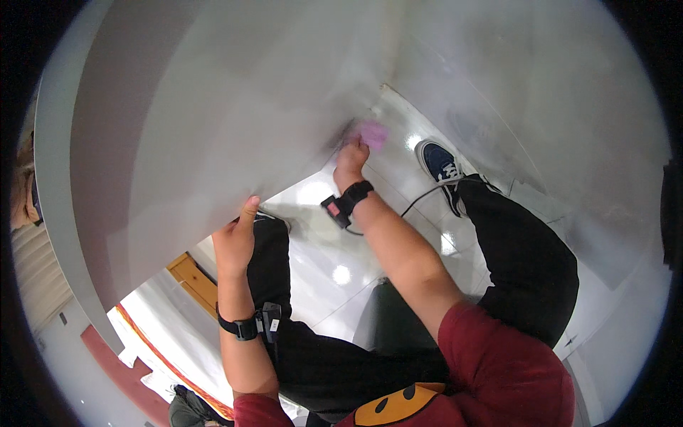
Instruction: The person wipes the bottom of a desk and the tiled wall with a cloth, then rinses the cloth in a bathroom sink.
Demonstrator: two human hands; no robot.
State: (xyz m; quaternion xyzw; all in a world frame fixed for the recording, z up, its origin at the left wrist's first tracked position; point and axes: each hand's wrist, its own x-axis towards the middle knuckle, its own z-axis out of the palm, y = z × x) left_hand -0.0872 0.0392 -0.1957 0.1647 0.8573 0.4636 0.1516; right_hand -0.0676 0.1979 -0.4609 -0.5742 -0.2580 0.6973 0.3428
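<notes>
A large pale grey panel [213, 117] fills the upper left, its lower edge slanting up towards the middle. My left hand [237, 235] grips this edge, thumb on the face that shows and fingers curled out of sight beneath. At the panel's far lower corner, my right hand [353, 157] is closed on a crumpled pink cloth [373, 134], which looks blurred. Whether the cloth touches the panel cannot be told. Each wrist wears a black strap with a small device.
A pale wall [533, 107] stands at the right, over glossy white floor tiles [320, 256]. My shoe [443, 165] rests close to that wall, with a black cable [421, 197] beside it. At the lower left are a white cloth [171, 325] and a wooden piece [195, 283].
</notes>
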